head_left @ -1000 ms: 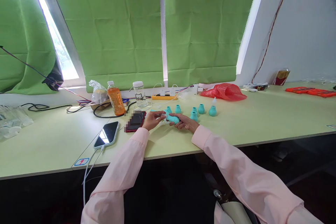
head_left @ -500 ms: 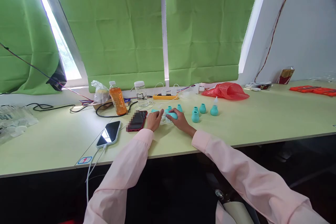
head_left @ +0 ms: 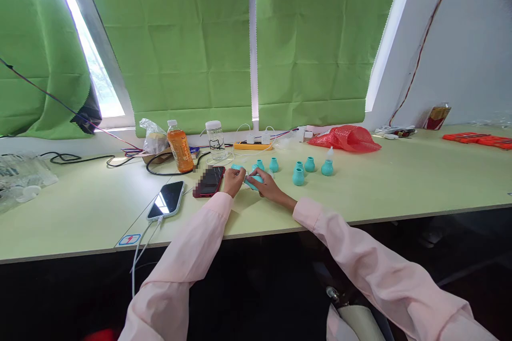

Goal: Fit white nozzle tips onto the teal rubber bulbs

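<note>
My right hand [head_left: 267,185] is closed around a small turquoise squeeze bulb [head_left: 255,181], which lies tilted toward my left hand. Fingers of my left hand [head_left: 233,181] are pinched together at the bulb's narrow end; what they grip is too small to make out. Just beyond the left hand, part of another turquoise piece [head_left: 237,167] shows. Several more bulbs stand upright on the table, among them one behind my hands [head_left: 273,165] and one to the right [head_left: 298,177]. The farthest right bulb [head_left: 327,168] carries a clear pointed nozzle [head_left: 330,153].
Left of my hands lie a dark red phone [head_left: 209,181] and a charging white-edged phone [head_left: 166,200]. Behind them stand an orange drink bottle [head_left: 181,148] and a clear cup [head_left: 216,145]. A power strip [head_left: 253,146] and red bubble wrap [head_left: 344,139] lie along the back.
My right hand has turned the bulb so that it slants down to the right, and both hands have shifted slightly. My left fingers have drawn closer together at its narrow end.
</note>
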{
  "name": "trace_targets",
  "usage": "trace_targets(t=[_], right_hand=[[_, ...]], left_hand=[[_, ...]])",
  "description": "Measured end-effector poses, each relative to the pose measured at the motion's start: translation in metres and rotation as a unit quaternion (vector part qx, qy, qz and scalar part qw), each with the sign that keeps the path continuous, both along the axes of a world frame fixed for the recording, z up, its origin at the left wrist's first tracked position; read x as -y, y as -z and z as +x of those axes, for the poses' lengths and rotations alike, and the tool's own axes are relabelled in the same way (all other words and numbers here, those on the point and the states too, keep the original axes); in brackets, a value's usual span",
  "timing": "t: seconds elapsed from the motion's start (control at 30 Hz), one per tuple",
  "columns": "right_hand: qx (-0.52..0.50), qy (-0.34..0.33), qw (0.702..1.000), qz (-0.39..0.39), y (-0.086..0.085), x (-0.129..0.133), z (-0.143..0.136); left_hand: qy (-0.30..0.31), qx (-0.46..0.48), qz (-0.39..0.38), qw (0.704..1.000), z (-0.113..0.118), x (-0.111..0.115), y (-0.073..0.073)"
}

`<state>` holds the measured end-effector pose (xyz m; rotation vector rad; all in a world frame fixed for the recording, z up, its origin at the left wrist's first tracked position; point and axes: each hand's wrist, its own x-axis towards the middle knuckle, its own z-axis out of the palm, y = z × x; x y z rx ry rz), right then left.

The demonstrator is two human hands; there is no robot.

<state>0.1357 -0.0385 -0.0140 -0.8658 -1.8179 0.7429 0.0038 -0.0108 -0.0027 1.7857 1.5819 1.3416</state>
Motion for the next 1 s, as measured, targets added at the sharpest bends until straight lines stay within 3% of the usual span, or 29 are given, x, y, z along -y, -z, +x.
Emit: trace_targets(t=[0.23, 0.43, 0.53, 0.63, 0.8, 1.0], right_hand=[[-0.027, -0.035, 0.997, -0.068, -0.004, -0.002, 0.002], [-0.126, 0.129, 0.983, 0.007, -0.002, -0.013, 0.006], [-0.153, 0.21, 0.964, 0.063, -0.001, -0.018, 0.012], [-0.148, 0.247, 0.952, 0.101, 0.001, -0.022, 0.016], [-0.088, 0.224, 0.962, 0.132, 0.006, -0.024, 0.016], [-0.001, 0.196, 0.967, 0.164, 0.012, -0.023, 0.014]], left_hand=[[0.013, -0.014, 0.056, 0.998, -0.002, 0.003, 0.001], [0.031, -0.075, 0.096, 0.992, -0.005, 0.005, -0.007], [0.073, -0.145, 0.085, 0.983, -0.006, 0.005, -0.007], [0.124, -0.206, 0.052, 0.969, -0.006, 0.004, -0.001], [0.141, -0.226, 0.001, 0.964, -0.011, -0.004, 0.01], [0.12, -0.092, -0.002, 0.988, -0.012, -0.006, 0.007]])
